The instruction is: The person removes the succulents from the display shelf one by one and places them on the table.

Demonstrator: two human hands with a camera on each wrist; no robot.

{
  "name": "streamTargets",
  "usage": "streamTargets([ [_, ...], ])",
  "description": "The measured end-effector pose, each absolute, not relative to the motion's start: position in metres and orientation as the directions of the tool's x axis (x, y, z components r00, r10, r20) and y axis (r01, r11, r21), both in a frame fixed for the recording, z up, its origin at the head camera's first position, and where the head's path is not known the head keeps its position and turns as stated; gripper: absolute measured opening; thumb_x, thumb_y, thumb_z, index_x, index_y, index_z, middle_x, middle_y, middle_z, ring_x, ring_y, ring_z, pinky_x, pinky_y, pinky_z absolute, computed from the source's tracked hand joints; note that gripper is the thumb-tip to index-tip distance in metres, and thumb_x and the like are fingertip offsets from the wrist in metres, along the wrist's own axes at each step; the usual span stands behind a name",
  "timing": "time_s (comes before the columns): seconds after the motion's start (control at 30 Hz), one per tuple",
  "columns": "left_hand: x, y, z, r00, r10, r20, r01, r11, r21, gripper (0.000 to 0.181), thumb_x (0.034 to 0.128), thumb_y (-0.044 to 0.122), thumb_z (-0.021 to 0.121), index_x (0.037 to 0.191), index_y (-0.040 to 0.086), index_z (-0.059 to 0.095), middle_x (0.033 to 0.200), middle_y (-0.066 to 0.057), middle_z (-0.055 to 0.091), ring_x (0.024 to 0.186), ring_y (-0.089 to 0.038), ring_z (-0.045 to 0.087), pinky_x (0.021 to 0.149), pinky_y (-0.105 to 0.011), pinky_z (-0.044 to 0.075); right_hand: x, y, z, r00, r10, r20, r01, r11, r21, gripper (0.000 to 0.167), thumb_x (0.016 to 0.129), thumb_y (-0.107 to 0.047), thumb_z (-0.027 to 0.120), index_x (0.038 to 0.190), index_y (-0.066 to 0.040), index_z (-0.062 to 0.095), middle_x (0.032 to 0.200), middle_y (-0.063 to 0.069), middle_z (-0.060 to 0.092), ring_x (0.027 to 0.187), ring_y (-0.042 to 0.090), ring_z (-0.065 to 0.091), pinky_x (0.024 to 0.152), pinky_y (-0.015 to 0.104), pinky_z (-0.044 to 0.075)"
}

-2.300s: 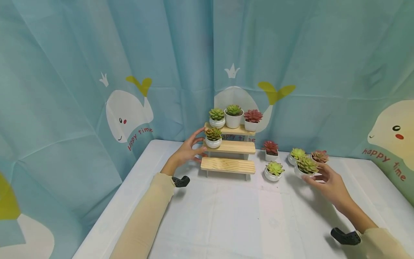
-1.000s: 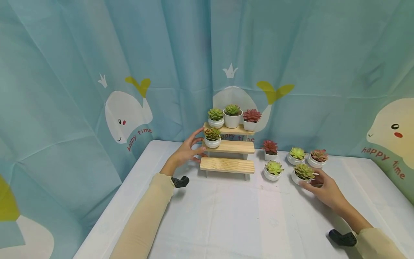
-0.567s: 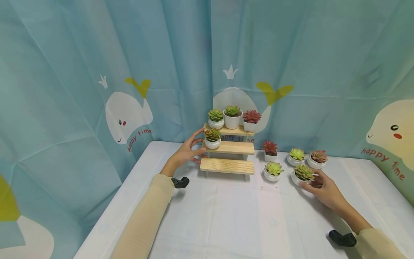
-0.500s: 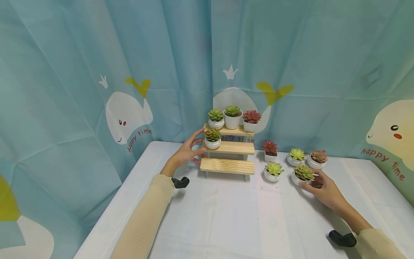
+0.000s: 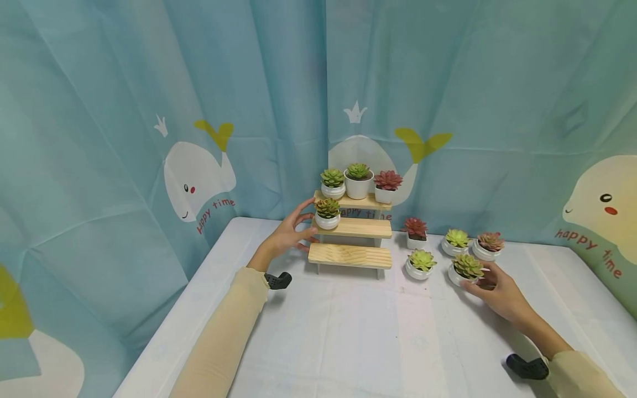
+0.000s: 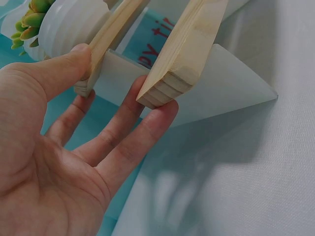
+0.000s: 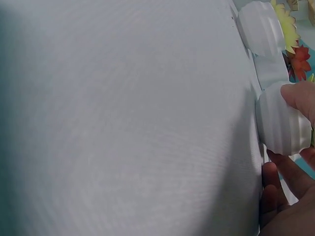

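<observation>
A three-step wooden plant stand [image 5: 355,254] stands at the table's back. My left hand [image 5: 287,232] holds its left end; in the left wrist view the thumb and fingertips touch the ends of two planks [image 6: 172,73]. A green-and-brown succulent in a white pot [image 5: 327,221] sits on the left of the middle step, beside that hand. On the table at right, my right hand [image 5: 505,290] grips a green potted succulent [image 5: 466,268]. In the right wrist view its thumb presses the white pot [image 7: 280,120], with fingers on the other side.
The top step bears a green succulent [image 5: 333,182], a taller green one [image 5: 358,179] and a red one [image 5: 387,185]. Near the held pot stand red [image 5: 416,231], yellow-green [image 5: 421,264], light green [image 5: 455,241] and pinkish [image 5: 489,245] potted succulents. A blue curtain [image 5: 278,83] hangs behind.
My right hand has brought the green potted succulent down and slightly left onto the table, in front of the back pots; for the last second it stays there. My left hand keeps its place.
</observation>
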State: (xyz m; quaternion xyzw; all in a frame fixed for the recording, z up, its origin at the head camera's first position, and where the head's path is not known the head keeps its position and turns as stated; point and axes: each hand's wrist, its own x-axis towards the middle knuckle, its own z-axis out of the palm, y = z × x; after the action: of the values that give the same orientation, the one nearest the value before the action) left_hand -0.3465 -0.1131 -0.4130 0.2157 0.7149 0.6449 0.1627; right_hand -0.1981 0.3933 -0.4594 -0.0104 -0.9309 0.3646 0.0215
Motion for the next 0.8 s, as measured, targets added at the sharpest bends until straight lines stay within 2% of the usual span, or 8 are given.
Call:
streamTargets([
  [0.3, -0.3469, -0.113, -0.4138, -0.859, 0.511, 0.043, 0.104, 0.091, 0.99, 0.077, 0.1043, 0.018, 0.064, 0.161, 0.047, 0.022, 0.166, -0.013, 0.025, 0.112, -0.047, 0.065, 0.077, -0.055, 0.06, -0.1988, 0.3937, -0.4593, -0.999, 0.032, 0.036, -0.001, 0.735, -0.678, 0.075, 0.097, -0.035, 0.074, 0.147, 0.007, 0.037, 0.129, 0.035, 0.061, 0.1, 0.018, 0.062, 0.071, 0.021, 0.05],
  [0.47, -0.3488, -0.1129, -0.415, -0.857, 0.514, 0.039, 0.096, 0.086, 0.992, 0.077, 0.1043, 0.017, 0.064, 0.162, 0.047, 0.022, 0.166, -0.012, 0.025, 0.109, -0.05, 0.065, 0.077, -0.055, 0.06, -0.1989, 0.3937, -0.459, -0.999, 0.033, 0.029, 0.005, 0.734, -0.679, 0.076, 0.097, -0.035, 0.074, 0.148, 0.008, 0.036, 0.129, 0.035, 0.06, 0.105, 0.03, 0.064, 0.072, 0.022, 0.05],
  [0.8, -0.3476, -0.1128, -0.4129, -0.858, 0.513, 0.031, 0.088, 0.087, 0.992, 0.077, 0.1047, 0.016, 0.063, 0.162, 0.045, 0.021, 0.166, -0.014, 0.023, 0.109, -0.047, 0.066, 0.077, -0.054, 0.06, -0.1989, 0.393, -0.4587, -0.999, 0.033, 0.025, 0.007, 0.734, -0.68, 0.078, 0.098, -0.036, 0.073, 0.149, 0.008, 0.035, 0.131, 0.037, 0.058, 0.11, 0.041, 0.062, 0.074, 0.025, 0.051],
])
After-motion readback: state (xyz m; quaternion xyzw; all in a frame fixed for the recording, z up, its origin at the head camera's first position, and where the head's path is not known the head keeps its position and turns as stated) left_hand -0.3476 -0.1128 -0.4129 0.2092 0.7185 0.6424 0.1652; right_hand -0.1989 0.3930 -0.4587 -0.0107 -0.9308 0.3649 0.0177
